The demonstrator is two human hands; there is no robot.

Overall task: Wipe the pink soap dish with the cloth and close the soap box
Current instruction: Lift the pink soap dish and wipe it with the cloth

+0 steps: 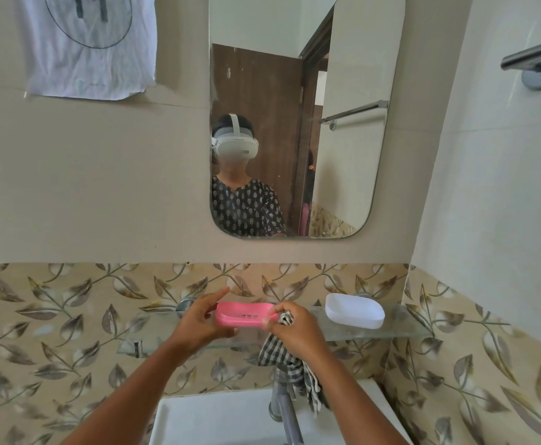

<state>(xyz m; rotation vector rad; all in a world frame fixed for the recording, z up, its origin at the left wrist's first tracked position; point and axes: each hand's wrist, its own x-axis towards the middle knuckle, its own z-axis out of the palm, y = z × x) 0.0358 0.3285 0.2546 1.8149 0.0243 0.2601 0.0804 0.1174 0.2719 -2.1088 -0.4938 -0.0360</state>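
Observation:
The pink soap dish point(242, 314) is held up over the glass shelf point(401, 329), its slotted hollow facing me. My left hand point(203, 321) grips its left end. My right hand point(295, 329) holds the black-and-white checked cloth point(290, 364) bunched in its fingers and touches the dish's right end; most of the cloth hangs down below the hand. A white soap box lid point(354, 309) lies upside down on the shelf to the right, apart from the dish.
A white washbasin point(217, 419) with a metal tap point(283, 409) sits below the hands. A mirror point(352, 149) hangs above the shelf and reflects a person. A towel rail point(534, 56) is at the upper right, and a white cloth point(89, 46) hangs at the upper left.

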